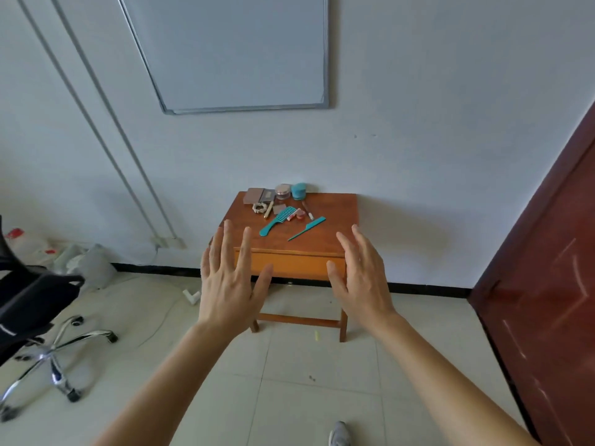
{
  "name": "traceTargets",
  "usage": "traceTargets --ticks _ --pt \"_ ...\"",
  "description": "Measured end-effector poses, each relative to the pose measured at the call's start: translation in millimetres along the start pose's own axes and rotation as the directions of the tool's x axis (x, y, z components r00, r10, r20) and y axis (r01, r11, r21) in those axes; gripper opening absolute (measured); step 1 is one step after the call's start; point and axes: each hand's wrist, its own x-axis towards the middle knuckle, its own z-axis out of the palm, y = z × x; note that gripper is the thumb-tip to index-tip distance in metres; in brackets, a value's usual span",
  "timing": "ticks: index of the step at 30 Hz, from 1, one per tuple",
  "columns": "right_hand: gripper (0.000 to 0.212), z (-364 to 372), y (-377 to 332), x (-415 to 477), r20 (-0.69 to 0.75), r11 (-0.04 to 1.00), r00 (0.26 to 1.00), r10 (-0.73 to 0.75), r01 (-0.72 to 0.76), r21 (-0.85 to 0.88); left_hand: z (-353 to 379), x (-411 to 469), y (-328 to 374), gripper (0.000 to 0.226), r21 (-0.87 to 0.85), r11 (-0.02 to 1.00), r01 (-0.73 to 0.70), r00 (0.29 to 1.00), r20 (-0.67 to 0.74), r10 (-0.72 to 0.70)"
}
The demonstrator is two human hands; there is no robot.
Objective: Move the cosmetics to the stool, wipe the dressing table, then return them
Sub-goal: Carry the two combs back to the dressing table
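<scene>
Plain home/office rm: whiteboard (231, 49), swivel chair (35, 320), small wooden dressing table (335, 226).

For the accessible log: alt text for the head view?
Left hand and right hand, open and empty, reach toward a wooden dressing table. On it lie a wide teal comb, a thin teal comb, a teal jar and other cosmetics; office chair left.

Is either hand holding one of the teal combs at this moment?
No, the left hand and the right hand are open and empty, while the wide comb and the thin comb lie on the wooden table.
</scene>
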Motion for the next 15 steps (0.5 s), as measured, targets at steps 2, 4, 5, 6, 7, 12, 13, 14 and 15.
traceTargets --ticks 2,4,5,6,7,12,13,14,15 --pt "0.059 21.7 19.5 37.2 0.042 1.0 0.999 0.021 -0.021 0.012 21.2 42.6 -1.6 0.074 0.039 0.999 -0.001 0.999 0.055 -0.001" --pt "0.059 40.0 38.9 77.9 0.081 0.999 0.996 0.048 -0.049 0.018 40.3 86.5 -3.2 0.073 0.05 0.999 0.012 0.995 0.097 -0.017" --pt "0.06 48.3 47.8 99.3 0.1 0.998 0.993 0.06 -0.062 0.019 47.9 107.7 -4.7 0.073 0.05 0.999 0.02 0.994 0.109 -0.026" --pt "0.059 55.3 54.6 118.1 0.118 0.997 0.991 0.067 -0.07 0.016 53.6 124.6 -6.5 0.074 0.051 0.998 0.022 0.993 0.114 -0.028" --pt "0.059 63.7 62.9 141.1 0.14 0.996 0.987 0.081 -0.084 0.016 60.9 144.9 -8.9 0.075 0.055 0.998 0.024 0.992 0.124 -0.031" --pt "0.059 105.3 91.5 216.6 0.208 0.992 0.971 0.118 -0.125 0.022 101.3 212.1 -27.8 0.08 0.062 0.995 0.079 0.978 0.187 -0.089" --pt "0.059 114.6 95.7 227.9 0.219 0.993 0.969 0.112 -0.119 0.016 111.8 224.1 -32.5 0.08 0.062 0.993 0.1 0.972 0.207 -0.11" --pt "0.058 125.5 99.9 238.5 0.229 0.993 0.967 0.11 -0.115 0.007 124.2 236.8 -37.9 0.08 0.065 0.991 0.117 0.964 0.232 -0.129" --pt "0.059 136.4 103.8 247.5 0.238 0.993 0.964 0.117 -0.119 -0.006 136.7 248.9 -43.4 0.079 0.07 0.988 0.138 0.953 0.262 -0.151"
